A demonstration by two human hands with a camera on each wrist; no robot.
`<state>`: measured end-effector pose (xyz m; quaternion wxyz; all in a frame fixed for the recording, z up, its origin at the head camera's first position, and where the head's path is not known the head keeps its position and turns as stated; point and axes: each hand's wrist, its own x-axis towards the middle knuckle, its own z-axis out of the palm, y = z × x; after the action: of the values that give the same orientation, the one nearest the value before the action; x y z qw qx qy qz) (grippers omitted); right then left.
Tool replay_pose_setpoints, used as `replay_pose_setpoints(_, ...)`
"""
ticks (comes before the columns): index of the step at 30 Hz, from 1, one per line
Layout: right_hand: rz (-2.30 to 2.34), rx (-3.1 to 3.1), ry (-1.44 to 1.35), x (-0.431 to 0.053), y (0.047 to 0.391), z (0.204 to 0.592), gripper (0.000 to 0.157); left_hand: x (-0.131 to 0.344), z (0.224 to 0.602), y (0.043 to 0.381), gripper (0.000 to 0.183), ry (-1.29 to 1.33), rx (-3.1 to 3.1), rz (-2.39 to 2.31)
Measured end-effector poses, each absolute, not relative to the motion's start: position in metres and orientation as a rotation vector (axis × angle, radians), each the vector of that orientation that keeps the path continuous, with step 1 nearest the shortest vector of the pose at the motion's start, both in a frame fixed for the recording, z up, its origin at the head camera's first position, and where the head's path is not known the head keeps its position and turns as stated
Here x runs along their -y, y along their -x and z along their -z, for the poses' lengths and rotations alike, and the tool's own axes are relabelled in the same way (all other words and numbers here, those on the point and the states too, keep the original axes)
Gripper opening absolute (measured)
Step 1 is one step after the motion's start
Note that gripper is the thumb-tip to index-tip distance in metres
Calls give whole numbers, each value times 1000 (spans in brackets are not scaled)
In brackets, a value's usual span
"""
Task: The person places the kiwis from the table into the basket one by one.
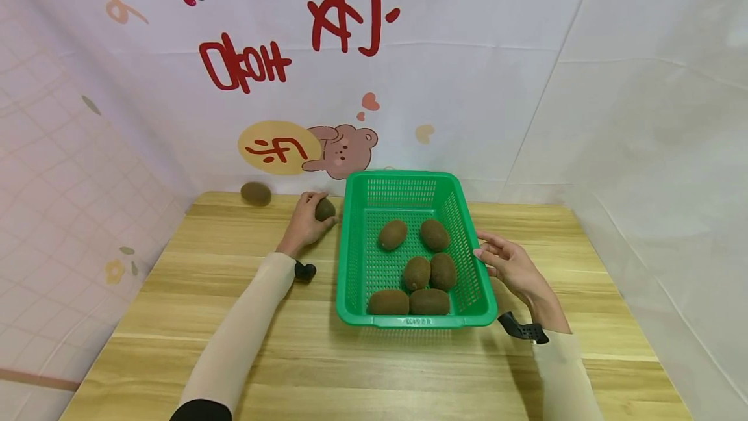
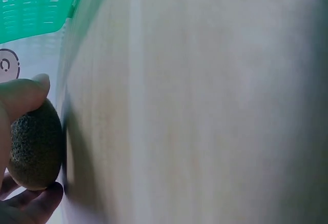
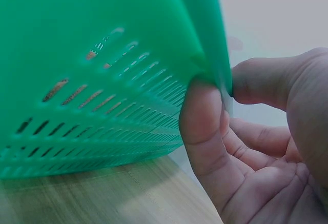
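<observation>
My left hand (image 1: 310, 221) grips a brown kiwi (image 1: 324, 209) at the back of the table, left of the green basket (image 1: 343, 252). In the left wrist view the thumb and fingers close around that kiwi (image 2: 36, 147) from opposite ends, low over the wood. On the other side, my right hand (image 1: 511, 266) pinches the basket's right rim. The right wrist view shows the thumb outside the rim (image 3: 223, 44) and a finger (image 3: 202, 121) beneath it against the slotted wall. Several kiwis (image 1: 393, 235) lie inside the basket, most toward its near end.
Another kiwi (image 1: 256, 193) sits at the table's back left edge, against the printed cloth (image 1: 467, 102). The wooden table (image 1: 374, 382) extends in front of the basket and to both sides. White cloth hangs on the left and right too.
</observation>
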<state>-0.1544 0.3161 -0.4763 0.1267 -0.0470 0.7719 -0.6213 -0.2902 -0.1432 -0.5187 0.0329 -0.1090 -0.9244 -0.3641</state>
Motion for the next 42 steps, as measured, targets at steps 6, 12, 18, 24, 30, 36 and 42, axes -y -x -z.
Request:
replay_pose_setpoints(6, 1808, -2250, 142, -317, 154, 477, 66, 145, 520, 289, 70, 314, 2825, 1150)
replay_pose_setpoints(12, 1805, -2249, 138, -316, 153, 477, 67, 147, 519, 284, 69, 292, 2799, 1179)
replay_pose_setpoints(18, 1792, -2259, 138, -316, 152, 477, 68, 148, 517, 277, 68, 268, 2779, 1227)
replay_pose_setpoints(24, 1815, -2240, 144, -315, 153, 477, 67, 148, 516, 273, 68, 260, 2744, 1259)
replay_pose_setpoints(30, 1814, -2235, 147, -316, 153, 476, 67, 147, 512, 269, 66, 268, 2710, 1284)
replay_pose_setpoints(36, 1819, -2227, 143, -316, 154, 475, 67, 144, 507, 264, 66, 289, 2662, 1291)
replay_pose_setpoints(42, 1825, -2222, 136, -316, 155, 475, 67, 142, 501, 259, 65, 302, 2605, 1348)
